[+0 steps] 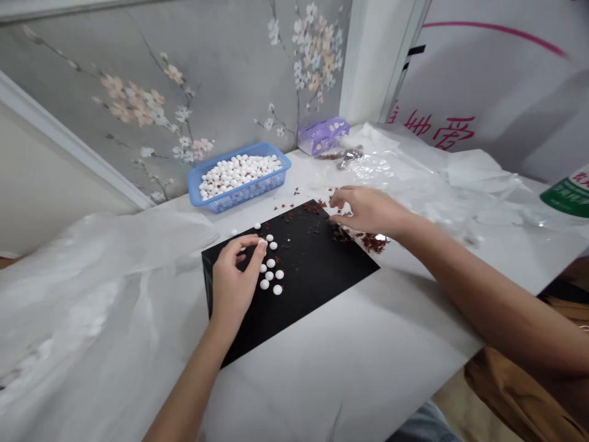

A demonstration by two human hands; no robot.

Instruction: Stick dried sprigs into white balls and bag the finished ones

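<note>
Left hand [234, 270] pinches a white ball [262, 242]; right hand [368, 207], fingers parted, hovers by brown bits [375, 244] at the mat's [317, 267] two o'clock. A careless nudge could scatter loose balls [277, 290].

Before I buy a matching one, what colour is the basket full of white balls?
The basket is blue, seen in the head view.
</note>
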